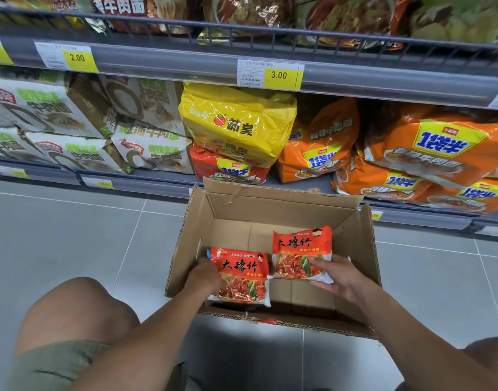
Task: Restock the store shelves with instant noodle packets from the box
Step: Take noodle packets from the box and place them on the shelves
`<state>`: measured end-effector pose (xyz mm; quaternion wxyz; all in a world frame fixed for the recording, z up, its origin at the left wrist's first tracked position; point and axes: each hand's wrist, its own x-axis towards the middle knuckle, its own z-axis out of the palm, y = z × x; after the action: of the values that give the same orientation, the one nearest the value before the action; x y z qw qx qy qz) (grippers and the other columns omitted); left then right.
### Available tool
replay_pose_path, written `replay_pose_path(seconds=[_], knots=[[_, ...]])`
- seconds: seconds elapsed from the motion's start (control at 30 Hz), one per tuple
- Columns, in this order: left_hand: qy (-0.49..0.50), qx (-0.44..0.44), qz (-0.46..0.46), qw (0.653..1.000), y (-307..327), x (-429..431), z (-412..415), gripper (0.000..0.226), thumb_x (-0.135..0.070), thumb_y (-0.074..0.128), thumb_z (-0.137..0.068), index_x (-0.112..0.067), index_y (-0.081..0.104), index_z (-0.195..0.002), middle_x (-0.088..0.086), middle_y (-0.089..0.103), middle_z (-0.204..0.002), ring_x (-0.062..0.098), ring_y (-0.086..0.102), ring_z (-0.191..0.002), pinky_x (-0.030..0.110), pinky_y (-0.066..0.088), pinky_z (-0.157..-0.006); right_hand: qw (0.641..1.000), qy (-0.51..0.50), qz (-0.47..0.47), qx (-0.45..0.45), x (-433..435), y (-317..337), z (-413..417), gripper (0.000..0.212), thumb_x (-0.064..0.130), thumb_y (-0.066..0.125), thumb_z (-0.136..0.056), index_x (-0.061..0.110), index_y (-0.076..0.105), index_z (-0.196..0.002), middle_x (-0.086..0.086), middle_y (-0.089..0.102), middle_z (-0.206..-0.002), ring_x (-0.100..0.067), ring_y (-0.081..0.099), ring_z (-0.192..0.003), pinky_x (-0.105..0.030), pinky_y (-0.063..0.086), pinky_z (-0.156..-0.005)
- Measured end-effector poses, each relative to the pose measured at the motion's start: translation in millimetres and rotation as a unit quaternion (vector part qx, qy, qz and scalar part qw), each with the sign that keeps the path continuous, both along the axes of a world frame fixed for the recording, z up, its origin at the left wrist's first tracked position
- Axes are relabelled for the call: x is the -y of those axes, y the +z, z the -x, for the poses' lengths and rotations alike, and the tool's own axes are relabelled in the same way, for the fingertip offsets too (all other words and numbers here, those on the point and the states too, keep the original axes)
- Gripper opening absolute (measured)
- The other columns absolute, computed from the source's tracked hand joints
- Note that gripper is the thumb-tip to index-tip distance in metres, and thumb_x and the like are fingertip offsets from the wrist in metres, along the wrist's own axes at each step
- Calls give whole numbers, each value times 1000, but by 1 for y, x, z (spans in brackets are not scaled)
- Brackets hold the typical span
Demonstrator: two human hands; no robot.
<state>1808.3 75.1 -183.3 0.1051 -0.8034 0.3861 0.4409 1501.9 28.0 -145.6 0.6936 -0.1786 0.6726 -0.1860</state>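
Both inside the box point(270, 206): left grip point(205, 275) clasps nearer packet point(243, 273), right grip point(339, 277) pinches farther packet point(298, 249).

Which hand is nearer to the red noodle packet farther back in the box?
Right. The right hand pinches that far packet at its lower edge; the left hand grips the near packet beside it, on its left.

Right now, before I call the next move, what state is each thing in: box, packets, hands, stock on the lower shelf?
Cardboard box: on the floor, flaps open, two packets showing inside.
Left noodle packet: sealed, gripped at its left edge by the left hand.
Right noodle packet: sealed, pinched at its lower right corner by the right hand.
Yellow multipack: sealed, lying on the red multipack on the shelf.
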Motion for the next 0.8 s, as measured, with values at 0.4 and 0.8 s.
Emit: replay_pose_path(seconds=[0.4, 0.8], knots=[[10, 28, -15, 999, -1, -3, 10, 74, -20, 75, -87, -3, 29, -142, 8, 64, -121, 23, 65, -113, 29, 52, -82, 1000, 18, 2, 4, -9, -1, -7, 36, 15, 76, -86, 9, 61, -118, -11, 73, -110, -24, 70, -101, -38, 62, -76], [159, -124, 34, 979, 1, -3, 10, 17, -1, 75, -80, -9, 66, -92, 5, 70, -89, 15, 66, -77, 29, 61, -73, 1000, 25, 9, 0, -14, 0, -6, 40, 18, 78, -84, 12, 61, -120, -10, 71, -116, -25, 68, -107, -38, 62, -76]])
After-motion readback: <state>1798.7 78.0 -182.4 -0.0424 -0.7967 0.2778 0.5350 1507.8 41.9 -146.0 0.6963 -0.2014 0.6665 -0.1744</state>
